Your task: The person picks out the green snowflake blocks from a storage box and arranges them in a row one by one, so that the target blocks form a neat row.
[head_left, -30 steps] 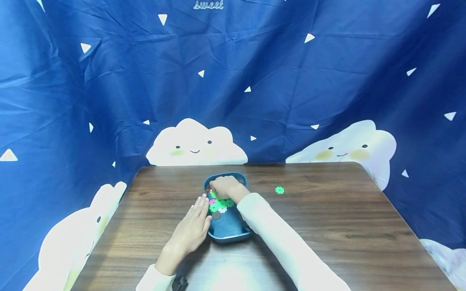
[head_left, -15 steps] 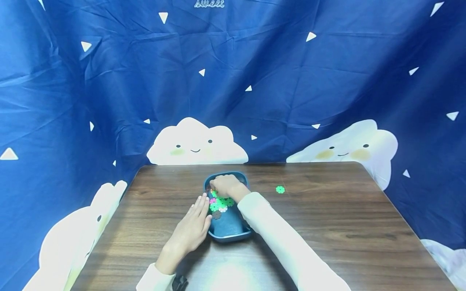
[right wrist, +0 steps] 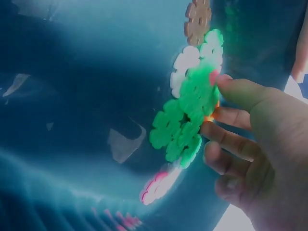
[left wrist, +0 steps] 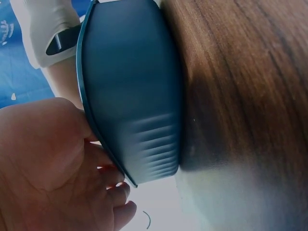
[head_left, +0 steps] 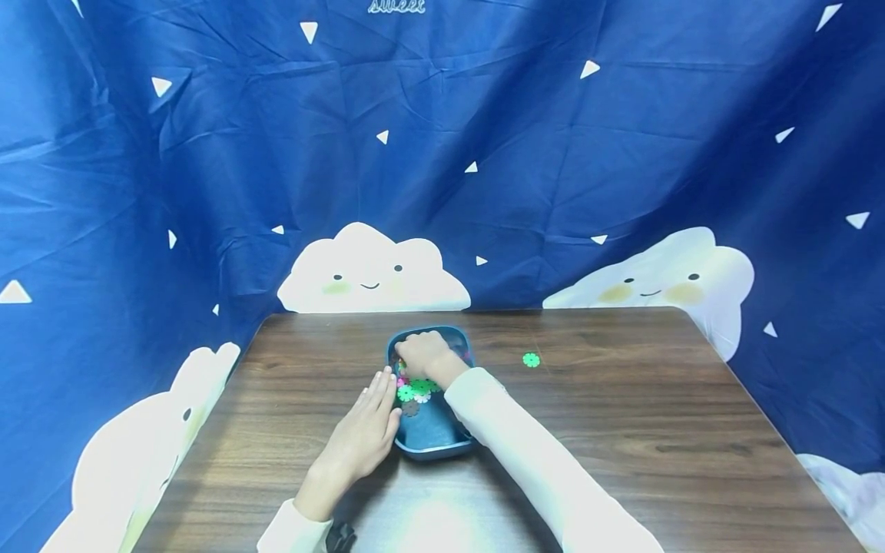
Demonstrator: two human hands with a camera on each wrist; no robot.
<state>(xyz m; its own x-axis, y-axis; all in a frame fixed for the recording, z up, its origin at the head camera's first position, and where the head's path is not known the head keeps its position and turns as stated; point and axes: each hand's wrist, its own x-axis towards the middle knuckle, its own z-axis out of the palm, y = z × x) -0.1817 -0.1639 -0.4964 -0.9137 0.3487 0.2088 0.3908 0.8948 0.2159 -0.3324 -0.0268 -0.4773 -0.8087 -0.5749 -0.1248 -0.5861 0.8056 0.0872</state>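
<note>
Dark wood tabletop (head_left: 622, 430) fronts a blue cloth backdrop (head_left: 484, 153) printed with white clouds and triangles. At its middle stands a blue tray (head_left: 432, 445), long and round-cornered. The right hand (head_left: 425, 353) reaches into the far end of the tray, its fingers (right wrist: 231, 144) curled over a heap of flower-shaped discs (right wrist: 185, 125); the right wrist view shows the fingertips touching green discs, but I cannot tell whether they have one pinched. The left hand (head_left: 366, 434) lies flat on the tabletop with straight fingers, pressed against the tray's left wall (left wrist: 130, 96) and holding nothing. Inside the tray the discs are gathered toward the far half: mostly green, with white, pink and a tan one among them, some overlapping; the near half of the tray floor is bare blue. Both arms wear pale sleeves (head_left: 525, 461). To the right of the tray, well apart from it, a single green disc (head_left: 531, 359) lies flat on the tabletop.
</note>
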